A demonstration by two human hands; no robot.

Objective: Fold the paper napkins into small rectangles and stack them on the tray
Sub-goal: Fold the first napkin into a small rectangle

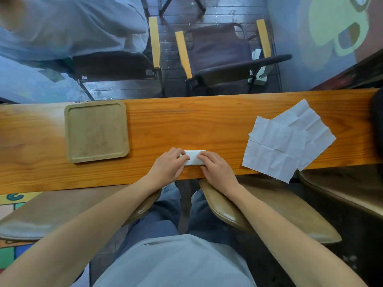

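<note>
Left hand [169, 164] and right hand [215, 167] press a folded napkin [193, 158] flat on the near-centre surface [207, 125], fingers laid over its ends, apparently to set the crease. It is a small white rectangle; the tray [71, 131], far left, holds nothing; unfolded napkins [286, 141] lie right.

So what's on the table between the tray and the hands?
Nothing. The head view shows only bare wooden table between the tray and the hands.
</note>
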